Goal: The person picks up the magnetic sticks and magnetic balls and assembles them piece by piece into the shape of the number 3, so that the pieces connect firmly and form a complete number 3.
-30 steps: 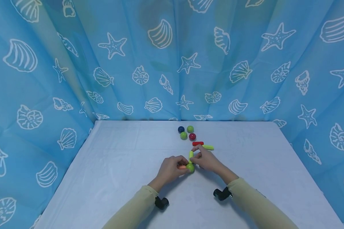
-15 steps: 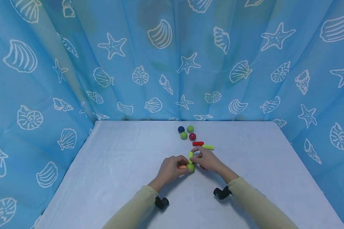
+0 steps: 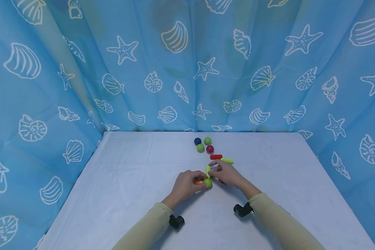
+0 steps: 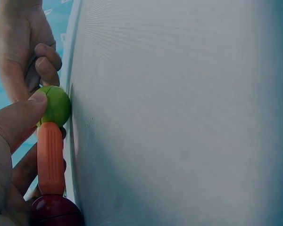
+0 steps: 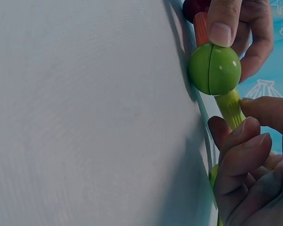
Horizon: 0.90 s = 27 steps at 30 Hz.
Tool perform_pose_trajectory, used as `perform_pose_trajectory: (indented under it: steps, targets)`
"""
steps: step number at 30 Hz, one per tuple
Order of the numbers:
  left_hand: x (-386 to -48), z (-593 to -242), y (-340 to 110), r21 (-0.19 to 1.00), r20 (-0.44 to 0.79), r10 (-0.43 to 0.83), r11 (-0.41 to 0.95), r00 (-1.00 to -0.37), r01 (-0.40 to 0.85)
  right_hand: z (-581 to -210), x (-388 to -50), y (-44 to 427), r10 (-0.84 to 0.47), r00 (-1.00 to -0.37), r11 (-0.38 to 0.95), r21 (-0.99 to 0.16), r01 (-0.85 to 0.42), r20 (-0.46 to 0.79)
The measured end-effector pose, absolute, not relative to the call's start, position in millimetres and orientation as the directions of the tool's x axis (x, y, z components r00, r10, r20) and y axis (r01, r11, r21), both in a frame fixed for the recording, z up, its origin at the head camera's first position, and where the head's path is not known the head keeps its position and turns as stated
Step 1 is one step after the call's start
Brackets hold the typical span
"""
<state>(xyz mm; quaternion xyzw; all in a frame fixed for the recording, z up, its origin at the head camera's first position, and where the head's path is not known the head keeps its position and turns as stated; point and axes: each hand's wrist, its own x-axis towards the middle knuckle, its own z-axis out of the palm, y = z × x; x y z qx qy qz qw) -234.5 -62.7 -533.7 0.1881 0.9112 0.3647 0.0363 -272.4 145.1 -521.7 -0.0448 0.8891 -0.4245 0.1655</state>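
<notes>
My left hand (image 3: 186, 184) pinches a green ball (image 3: 207, 183) with its thumb on top. An orange stick (image 4: 51, 157) joins that ball to a dark red ball (image 4: 56, 212) in the left wrist view. From the green ball a yellow-green stick (image 3: 208, 171) points away toward the back of the table. My right hand (image 3: 227, 174) holds this stick between thumb and fingers. In the right wrist view the stick (image 5: 230, 108) meets the green ball (image 5: 215, 69), with a bend between it and the orange stick (image 5: 201, 29).
Behind the hands lie a red stick (image 3: 216, 157) and another yellow-green stick (image 3: 227, 160), end to end. Farther back are a blue ball (image 3: 197, 141), a red ball (image 3: 210, 149) and two green balls (image 3: 207, 141). A patterned blue curtain (image 3: 187, 80) surrounds the white table (image 3: 128, 159).
The yellow-green stick in my right hand has tilted very slightly, and the right fingers have shifted a little with it. My left hand stays in place on the green ball.
</notes>
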Motion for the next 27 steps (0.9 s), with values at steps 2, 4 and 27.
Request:
perform_pose_trajectory:
  steps: [2, 4, 27]
  targets:
    - [-234.2, -533.3, -62.7, 0.677, 0.070, 0.370, 0.664, -0.926, 0.316, -522.2, -273.1, 145.8, -0.220, -0.942, 0.633, -0.772, 0.060, -0.253]
    - [-234.1, -532.8, -62.7, 0.677, 0.068, 0.371, 0.664, -0.926, 0.316, -522.1, -273.4, 146.3, -0.223, -0.943, 0.627, -0.777, 0.055, -0.247]
    - [-234.0, -533.2, -62.1, 0.677, 0.066, 0.364, 0.668, -0.929, 0.309, -524.3, -277.5, 152.1, -0.237, -0.954, 0.639, -0.769, -0.013, -0.181]
